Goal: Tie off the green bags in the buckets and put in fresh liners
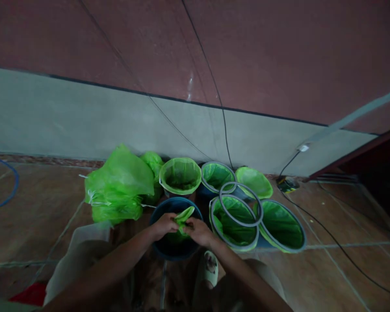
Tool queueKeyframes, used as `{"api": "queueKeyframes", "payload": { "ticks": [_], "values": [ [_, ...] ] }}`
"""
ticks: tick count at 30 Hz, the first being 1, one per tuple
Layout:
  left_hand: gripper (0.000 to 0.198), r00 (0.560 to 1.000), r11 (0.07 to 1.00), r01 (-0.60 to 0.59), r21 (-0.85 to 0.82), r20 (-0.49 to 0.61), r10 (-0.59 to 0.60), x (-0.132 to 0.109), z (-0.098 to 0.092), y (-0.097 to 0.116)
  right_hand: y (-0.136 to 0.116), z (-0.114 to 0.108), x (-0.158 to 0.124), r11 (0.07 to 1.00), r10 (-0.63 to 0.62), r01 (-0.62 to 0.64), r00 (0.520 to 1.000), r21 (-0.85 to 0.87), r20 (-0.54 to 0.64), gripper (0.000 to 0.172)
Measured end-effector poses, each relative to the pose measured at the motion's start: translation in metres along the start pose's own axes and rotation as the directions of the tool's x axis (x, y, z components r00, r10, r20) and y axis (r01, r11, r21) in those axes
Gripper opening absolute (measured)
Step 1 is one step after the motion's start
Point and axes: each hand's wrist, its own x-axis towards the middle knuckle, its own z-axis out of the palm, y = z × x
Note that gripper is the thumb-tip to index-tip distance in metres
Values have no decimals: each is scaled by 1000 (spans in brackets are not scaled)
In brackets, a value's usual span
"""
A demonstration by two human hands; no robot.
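**Green plastic bag (183, 216) pinched over blue bucket (173, 202)**

Left hand (165, 225) and right hand (199, 232) each pinch the bunched bag within the bucket's mouth, between them. Rightward, a loose gray ring (261, 212) rests across green-lined bins (282, 225); leftward, filled green bags (126, 173) sit on the tiled floor (42, 203).

This looks like part of a home, but which room I cannot tell. The wall (263, 138) is dark red on top and pale below, the floor (45, 203) has brown tiles, and the person wears a slipper (211, 266).
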Motion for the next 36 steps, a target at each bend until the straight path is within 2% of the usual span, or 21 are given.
{"api": "queueKeyframes", "payload": {
  "ticks": [2,4,6,8,11,14,16,19,20,22,23,24,26,28,29,32,34,36],
  "values": [
    [30,1000,998,-6,-66,19,7,6,-1,-9,6,12,9,1000,17,-17,999,-9,40,17],
    [30,1000,999,11,-52,-6,-11,11,-3,-16,9,19,16,998,36,-33,996,-46,78,15],
    [27,997,997,46,56,-58,-43,16,-7,-19,10,19,21,995,57,-50,994,-85,89,18],
    [23,994,966,63,251,-106,-37,17,-16,-18,10,11,25,988,82,-72,994,-135,69,21],
    [24,987,801,18,598,-139,81,11,-35,-7,16,-17,28,955,102,-107,994,-277,-32,21],
    [32,966,594,30,804,-175,189,-1,-55,8,29,-58,22,937,116,-150,986,-315,-124,21],
    [36,952,490,46,870,-186,242,-9,-65,19,40,-83,14,935,249,-258,966,-241,-68,28],
    [35,932,362,-17,932,-116,343,-19,-75,33,50,-102,1,857,461,-432,886,-280,43,33],
    [34,924,326,-59,943,-72,375,-21,-76,37,50,-101,-1,833,476,-435,879,-341,42,29],
    [33,900,265,-142,954,13,435,-24,-75,42,45,-90,-2,808,401,-357,916,-469,-6,5],
    [33,886,243,-178,953,48,462,-25,-73,44,40,-81,-1,804,327,-295,945,-516,-32,14],
    [34,872,224,-207,952,76,483,-25,-71,46,33,-72,1,811,235,-221,971,-542,-43,30],
    [34,849,181,-249,951,125,513,-24,-67,47,18,-53,7,846,52,-50,999,-531,-11,51],
    [35,819,141,-279,950,159,551,-24,-61,48,4,-36,11,876,-62,87,996,-474,70,54],
    [37,796,127,-286,950,162,583,-25,-58,48,-1,-28,13,885,-74,113,992,-452,104,46],
    [51,723,121,-315,941,156,673,-34,-39,45,-5,-12,19,904,-10,60,993,-424,120,22],
    [57,718,115,-403,908,236,654,-44,-19,36,0,-5,22,934,0,26,997,-355,74,21],
    [61,730,104,-512,853,367,576,-52,3,20,6,-1,27,974,8,-6,1000,-228,8,21]
  ]
}}
